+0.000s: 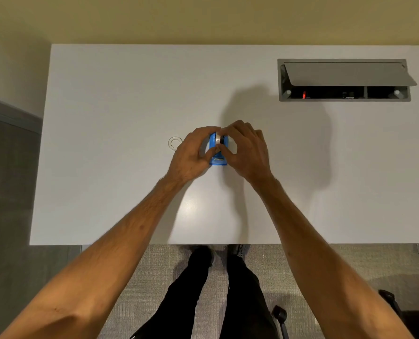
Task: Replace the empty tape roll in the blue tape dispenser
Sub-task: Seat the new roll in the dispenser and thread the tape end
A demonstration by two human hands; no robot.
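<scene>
Blue tape dispenser (pixel 218 155) upright on desk, clear empty roll (pixel 175 143) lying flat just left

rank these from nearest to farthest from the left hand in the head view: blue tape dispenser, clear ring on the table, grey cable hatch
1. The blue tape dispenser: touching the left hand, gripped between both hands at the table's middle.
2. The clear ring: lying flat on the table just left of that hand, apart from it.
3. The grey cable hatch: far off at the table's back right, lid propped open.

One head cam, wide-angle, looking steeply down at white surface (pixel 130 94) from above its near edge. Both forearms, legs & floor in frame; moderately close. No 2nd view.
</scene>
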